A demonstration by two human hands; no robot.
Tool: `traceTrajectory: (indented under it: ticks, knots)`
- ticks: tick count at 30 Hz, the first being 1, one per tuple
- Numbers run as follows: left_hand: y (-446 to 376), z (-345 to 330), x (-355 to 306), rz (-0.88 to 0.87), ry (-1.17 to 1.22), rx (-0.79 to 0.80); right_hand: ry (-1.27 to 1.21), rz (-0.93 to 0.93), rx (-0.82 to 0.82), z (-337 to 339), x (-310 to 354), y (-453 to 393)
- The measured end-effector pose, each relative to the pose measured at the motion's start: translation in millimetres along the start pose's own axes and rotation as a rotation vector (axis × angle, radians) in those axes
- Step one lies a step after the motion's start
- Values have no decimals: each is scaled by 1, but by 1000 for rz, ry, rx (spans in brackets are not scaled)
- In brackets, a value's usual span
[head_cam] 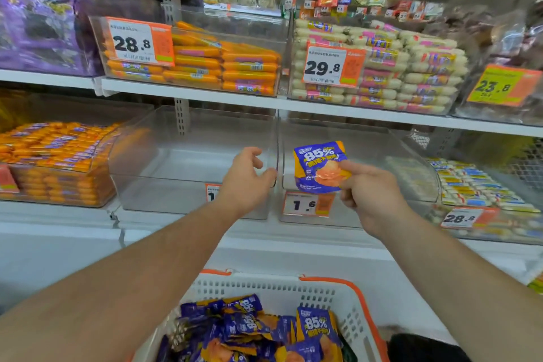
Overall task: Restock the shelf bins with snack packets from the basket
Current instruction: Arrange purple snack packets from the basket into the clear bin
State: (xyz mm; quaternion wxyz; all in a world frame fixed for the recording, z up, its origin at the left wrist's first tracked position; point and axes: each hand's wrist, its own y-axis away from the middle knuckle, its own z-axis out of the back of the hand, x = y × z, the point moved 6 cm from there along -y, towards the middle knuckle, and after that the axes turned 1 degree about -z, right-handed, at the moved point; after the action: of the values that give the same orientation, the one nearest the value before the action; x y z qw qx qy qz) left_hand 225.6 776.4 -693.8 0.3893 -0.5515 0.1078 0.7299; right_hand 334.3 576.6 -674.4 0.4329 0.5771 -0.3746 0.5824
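A blue and orange snack packet [318, 166] marked 85% is pinched upright in my right hand [370, 195], in front of the right clear shelf bin [352, 138]. My left hand [246, 181] hovers with fingers apart at the front right corner of the left clear bin [182, 161], thumb close to its rim. Both bins look bare inside. Below, a white basket with an orange rim [329, 297] holds several more of the same packets [258, 329].
Neighbouring bins hold orange sausage packs [55, 153] on the left and blue and white packs [476, 182] on the right. The upper shelf [205, 92] carries bins of orange and white sausages with price tags. A dark object [423, 347] lies beside the basket.
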Motion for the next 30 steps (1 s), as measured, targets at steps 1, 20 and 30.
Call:
traceTrajectory:
  ticks: [1,20,30]
  knots:
    - [-10,0,5,-29,-105,-1,25,-7,-12,0,3,-12]
    - [-87,-48,40,104,91,321,955,-135,261,-108,-63,-213]
    - [-79,-52,33,52,-12,286,1962,135,568,-136,-77,-211]
